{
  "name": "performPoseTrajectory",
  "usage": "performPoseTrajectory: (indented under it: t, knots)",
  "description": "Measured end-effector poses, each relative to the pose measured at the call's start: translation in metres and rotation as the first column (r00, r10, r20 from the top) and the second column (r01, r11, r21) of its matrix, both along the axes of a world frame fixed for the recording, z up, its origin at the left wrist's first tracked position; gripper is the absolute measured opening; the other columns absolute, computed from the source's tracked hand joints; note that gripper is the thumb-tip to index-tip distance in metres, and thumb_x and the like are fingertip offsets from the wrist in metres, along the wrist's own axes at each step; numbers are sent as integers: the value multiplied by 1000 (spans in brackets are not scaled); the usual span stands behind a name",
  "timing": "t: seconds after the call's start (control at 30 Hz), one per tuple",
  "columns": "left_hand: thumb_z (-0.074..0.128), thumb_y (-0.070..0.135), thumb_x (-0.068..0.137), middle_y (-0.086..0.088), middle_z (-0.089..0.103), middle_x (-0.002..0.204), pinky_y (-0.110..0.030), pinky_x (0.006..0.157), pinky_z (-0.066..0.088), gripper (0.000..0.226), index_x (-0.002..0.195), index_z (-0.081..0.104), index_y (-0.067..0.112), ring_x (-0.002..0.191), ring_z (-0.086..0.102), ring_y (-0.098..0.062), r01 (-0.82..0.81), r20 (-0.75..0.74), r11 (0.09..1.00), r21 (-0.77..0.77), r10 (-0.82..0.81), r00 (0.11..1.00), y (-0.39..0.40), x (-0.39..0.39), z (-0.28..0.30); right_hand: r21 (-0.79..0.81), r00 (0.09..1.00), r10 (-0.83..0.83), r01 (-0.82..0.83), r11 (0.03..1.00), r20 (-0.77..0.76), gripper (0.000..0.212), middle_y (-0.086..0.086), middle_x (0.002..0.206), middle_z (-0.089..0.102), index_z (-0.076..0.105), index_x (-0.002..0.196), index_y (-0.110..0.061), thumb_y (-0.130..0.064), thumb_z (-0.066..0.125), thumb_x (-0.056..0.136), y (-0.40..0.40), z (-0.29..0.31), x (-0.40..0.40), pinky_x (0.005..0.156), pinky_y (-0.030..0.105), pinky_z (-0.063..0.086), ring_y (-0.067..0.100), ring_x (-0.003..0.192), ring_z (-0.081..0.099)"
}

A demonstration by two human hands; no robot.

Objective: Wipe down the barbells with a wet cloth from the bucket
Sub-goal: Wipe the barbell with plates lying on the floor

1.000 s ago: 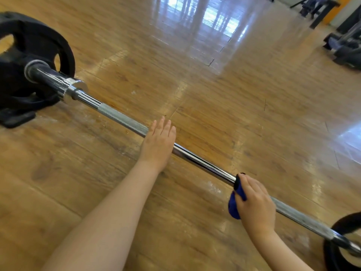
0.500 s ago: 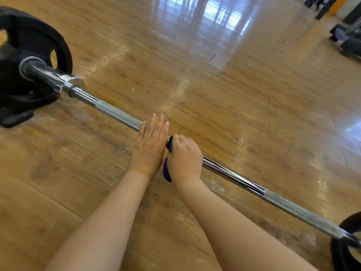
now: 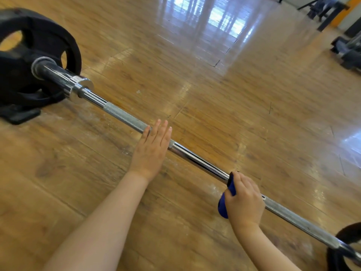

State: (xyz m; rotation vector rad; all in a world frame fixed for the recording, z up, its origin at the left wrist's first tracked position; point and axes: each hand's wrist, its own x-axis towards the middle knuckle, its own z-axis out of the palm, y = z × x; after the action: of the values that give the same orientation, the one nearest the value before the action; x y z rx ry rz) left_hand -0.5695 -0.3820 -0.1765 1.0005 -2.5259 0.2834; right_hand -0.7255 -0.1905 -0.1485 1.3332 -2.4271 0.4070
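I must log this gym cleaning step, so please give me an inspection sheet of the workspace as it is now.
Surface: wooden floor, glossy, pale scuffs under the bar.
Job's things: barbell lies on the floor; blue cloth wrapped on its shaft; bucket not in view.
Clutter: black weight plate at the bar's left end.
Grippers: left hand flat on the bar; right hand closed on the cloth.
Cables: nothing seen.
Surroundings: gym equipment, blurred.

Barbell (image 3: 199,163) lies slantwise on the floor (image 3: 224,106), a weight plate (image 3: 39,55) at its far-left end, another plate (image 3: 343,249) at its near-right end. Left hand (image 3: 150,151) rests flat on the bar about midway. Right hand (image 3: 244,200) sits further right, wrapped over a cloth (image 3: 226,200) on the bar.
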Motion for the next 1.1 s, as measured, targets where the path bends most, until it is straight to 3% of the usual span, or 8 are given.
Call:
performPoseTrajectory:
  t: [0.13,0.3,0.5,0.6,0.7,0.93,1.03,1.1]
  knots:
    - [78,-3,62,-21,51,136,-46,105,28,80,133,42,-5,128,46,-35,-15,-45,999,38,16,999,2,-5,-1,-21,990,140,-140,990,10,54,12,85,72,72,91,1,2,86,39,-50,-2,24,66,36,56,29,75,69]
    - [67,-3,61,-22,53,133,-48,104,28,69,128,51,-7,126,48,-36,2,-78,999,51,2,997,3,-3,2,-3,970,242,-242,970,26,40,7,74,68,71,85,-3,-8,83,48,-120,-5,65,61,29,55,26,66,65]
    - [76,0,58,-20,53,134,-45,106,28,77,130,50,-6,128,47,-35,-7,-27,996,86,10,1000,5,-2,4,32,953,300,-299,954,-50,46,1,73,67,70,89,-7,-8,84,45,-111,0,53,52,24,49,21,61,62]
    - [79,3,61,-20,51,136,-43,106,26,80,134,45,-5,129,46,-34,-7,8,997,76,7,1000,5,1,6,10,958,285,-285,959,-31,52,2,82,70,70,94,-5,-4,85,44,-82,2,37,59,25,52,22,68,66]
    - [72,6,76,-17,43,144,-41,110,18,80,139,24,0,136,37,-31,-25,52,996,89,20,998,7,5,7,27,967,252,-251,967,-22,58,7,91,72,70,100,-1,-1,88,45,-42,5,15,67,31,55,24,78,69]
    - [62,10,86,-15,34,150,-41,111,8,74,141,13,3,141,28,-29,-53,125,993,102,40,991,7,6,8,73,994,103,-101,992,-19,60,14,94,71,68,103,3,7,86,47,24,4,-22,65,41,55,32,81,68]
    - [68,9,82,-16,40,146,-41,111,13,76,141,20,2,138,34,-30,-58,118,993,99,46,992,6,4,7,51,999,43,-42,998,-4,54,13,88,71,69,98,2,7,86,47,18,2,-17,60,38,54,32,78,68]
    - [75,7,73,-18,48,140,-42,109,21,77,138,36,-2,132,42,-32,-56,67,993,103,49,997,6,1,6,26,999,38,-38,999,14,52,12,86,72,70,95,0,5,86,46,7,4,-10,60,36,54,31,77,68]
